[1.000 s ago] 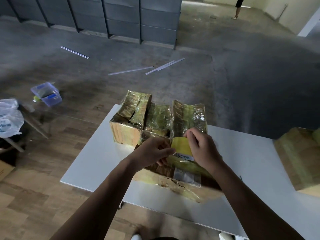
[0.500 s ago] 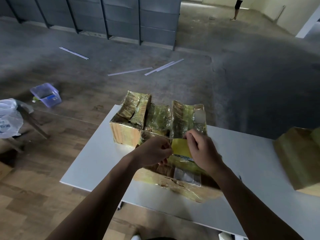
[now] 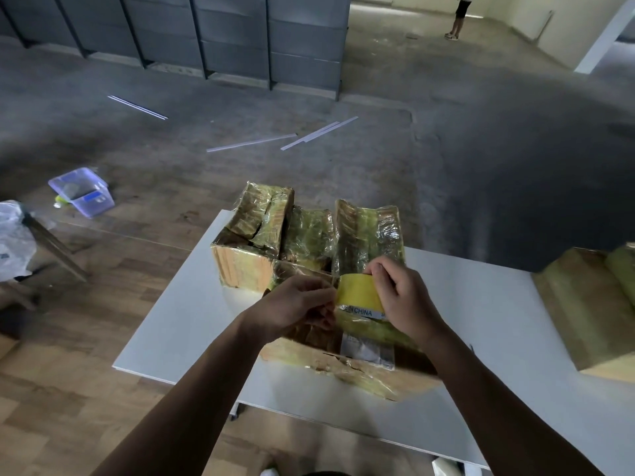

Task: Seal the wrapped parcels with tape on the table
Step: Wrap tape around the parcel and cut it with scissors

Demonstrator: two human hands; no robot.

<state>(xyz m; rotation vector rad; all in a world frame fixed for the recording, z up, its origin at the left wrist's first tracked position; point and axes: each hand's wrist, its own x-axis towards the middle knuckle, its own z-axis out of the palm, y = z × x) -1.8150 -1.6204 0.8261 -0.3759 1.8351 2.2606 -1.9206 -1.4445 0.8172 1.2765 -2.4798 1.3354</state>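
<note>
Right hand (image 3: pixel 405 304) grips the tape roll (image 3: pixel 357 293) above the parcel (image 3: pixel 360 369); left hand (image 3: pixel 295 309) pinches its edge at 9 o'clock.

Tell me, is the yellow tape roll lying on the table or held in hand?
Held. The right hand grips the yellow tape roll above the near film-wrapped parcel; the left hand pinches at its edge.

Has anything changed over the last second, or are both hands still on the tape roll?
Nothing has visibly moved. The right hand still grips the yellow tape roll above the near parcel, and the left hand still pinches at its edge. The parcels on the table are unchanged.
</note>
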